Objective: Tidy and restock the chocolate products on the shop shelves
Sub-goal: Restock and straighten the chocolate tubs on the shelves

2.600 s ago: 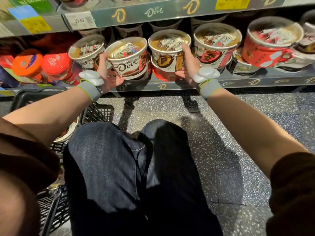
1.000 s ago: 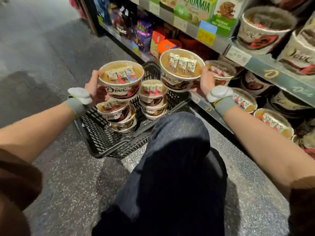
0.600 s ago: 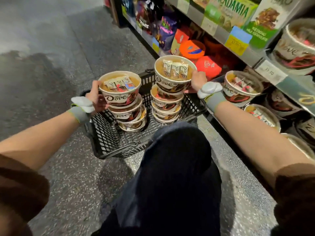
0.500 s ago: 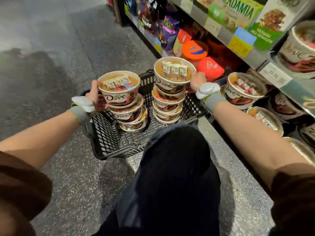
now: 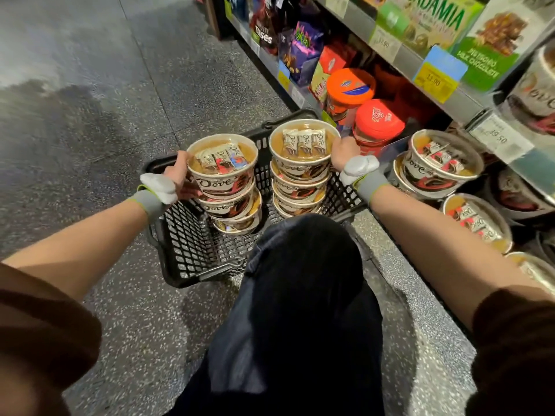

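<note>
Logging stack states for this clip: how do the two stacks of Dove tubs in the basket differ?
The left stack shows about three tubs; the right stack shows about four and stands taller. The left stack's top tub holds mixed wrappers with red and blue; the right stack's top shows three matching pale ones in a row. Both stand in the black basket, each top tub gripped by the left hand or right hand.

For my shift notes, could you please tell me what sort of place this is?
Most likely a shop's confectionery aisle: shelves with price tags, boxed and bagged chocolate, Dove tubs on the lower shelf, and a black shopping basket on the speckled floor.
</note>
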Demonstrator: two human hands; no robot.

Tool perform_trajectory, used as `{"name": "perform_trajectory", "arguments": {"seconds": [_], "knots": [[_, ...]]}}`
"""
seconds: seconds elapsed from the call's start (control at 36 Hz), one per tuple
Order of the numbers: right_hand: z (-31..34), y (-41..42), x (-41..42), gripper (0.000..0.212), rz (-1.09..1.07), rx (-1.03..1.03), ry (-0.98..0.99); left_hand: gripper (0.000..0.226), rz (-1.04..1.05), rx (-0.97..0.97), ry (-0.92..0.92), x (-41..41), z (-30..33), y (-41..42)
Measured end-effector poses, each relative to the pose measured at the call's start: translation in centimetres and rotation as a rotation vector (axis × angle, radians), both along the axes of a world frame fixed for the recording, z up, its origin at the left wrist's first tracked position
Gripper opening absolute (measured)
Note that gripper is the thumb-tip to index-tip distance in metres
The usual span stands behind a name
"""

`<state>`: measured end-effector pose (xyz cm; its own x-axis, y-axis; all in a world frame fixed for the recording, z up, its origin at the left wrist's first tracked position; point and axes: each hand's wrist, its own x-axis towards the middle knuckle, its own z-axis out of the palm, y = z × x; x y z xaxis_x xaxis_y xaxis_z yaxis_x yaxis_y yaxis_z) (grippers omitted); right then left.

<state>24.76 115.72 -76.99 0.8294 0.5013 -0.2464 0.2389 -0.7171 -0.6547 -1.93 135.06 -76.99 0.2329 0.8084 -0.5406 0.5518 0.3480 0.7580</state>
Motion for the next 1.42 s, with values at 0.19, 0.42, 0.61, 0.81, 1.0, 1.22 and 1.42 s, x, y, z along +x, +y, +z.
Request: {"name": "perform_trajectory", "arguments": {"seconds": [0.19,0.42,0.61,0.81,1.0,1.22,1.42], "knots": [[-0.9,0.6,-0.4,0.042,-0.102,-0.044,-0.016,0.046,0.009,0.047,0.056,0.7,0.6,-0.5],[-1.1,0.4,0.0,0.039,-0.160,0.005,0.027,0.059,-0.044,0.375,0.439,0.8,1.1,0.0],[-0.6,0.3,-0.7,0.049,-0.137,-0.016,0.077,0.073,-0.124,0.354,0.446,0.6,0.1,0.2],[-0.4,0.2,-1.1,0.051,-0.113,0.005,0.091,0.077,-0.148,0.357,0.402,0.4,0.5,-0.2],[0.8,-0.5,-2.0,0.053,-0.119,0.035,0.111,0.051,0.017,0.496,0.306,0.5,1.8,-0.3],[2.2,-4.5,-3.1,0.027,-0.235,0.091,0.085,0.011,-0.154,0.708,0.108,4.0,5.2,-3.1],[1.6,-14.4,-2.4,0.034,-0.413,0.150,0.050,0.024,-0.527,0.679,0.007,13.1,5.1,-10.8]]}}
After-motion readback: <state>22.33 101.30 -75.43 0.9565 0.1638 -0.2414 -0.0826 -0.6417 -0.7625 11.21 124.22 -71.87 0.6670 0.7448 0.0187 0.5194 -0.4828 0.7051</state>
